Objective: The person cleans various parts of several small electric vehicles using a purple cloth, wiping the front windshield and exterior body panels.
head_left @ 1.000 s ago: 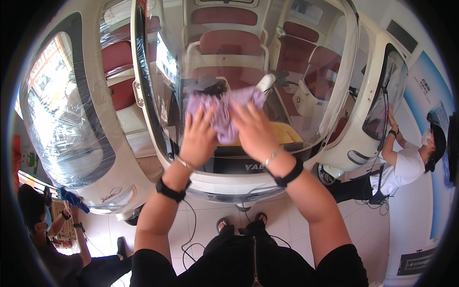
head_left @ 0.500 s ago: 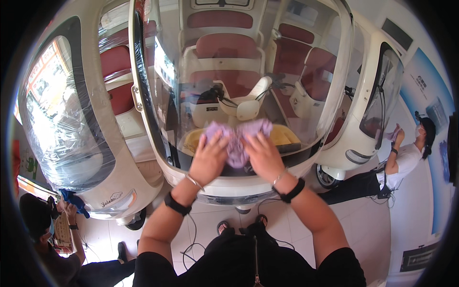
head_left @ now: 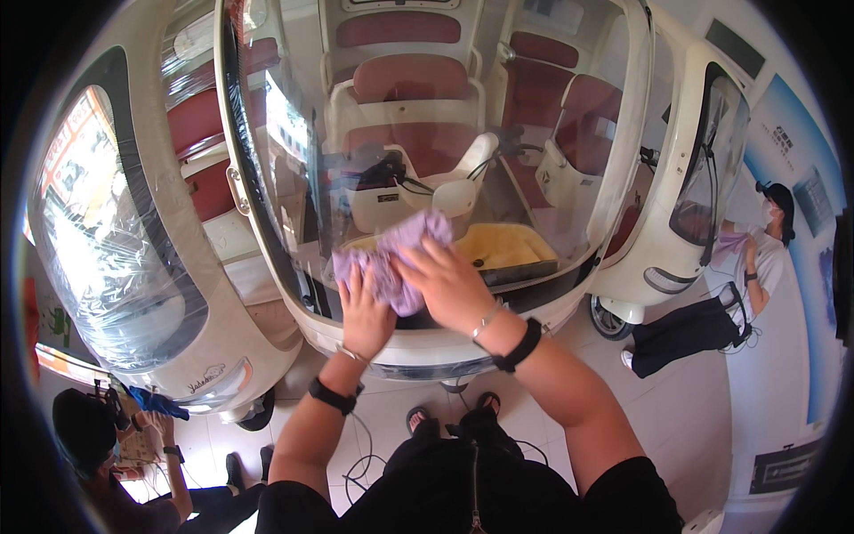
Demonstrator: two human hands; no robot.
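Observation:
A crumpled purple cloth lies bunched against the curved clear windshield of a small cream vehicle, low and left of its middle. My left hand presses the cloth's lower left part, fingers pointing up. From the right, my right hand reaches across with its fingers over the cloth's middle. The two hands are close together, and some fingertips are sunk in the folds. Behind the glass are dark red seats, handlebars and a yellow tray-like panel.
A plastic-wrapped cream vehicle stands at left, another cream vehicle at right. One person at lower left has a blue cloth; another person stands by the right wall with a purple cloth. Cables lie on the tiled floor.
Both hands and the purple cloth have shifted left across the windshield, and the hands are closer together. The person at right now stands more upright; the one at lower left has moved slightly.

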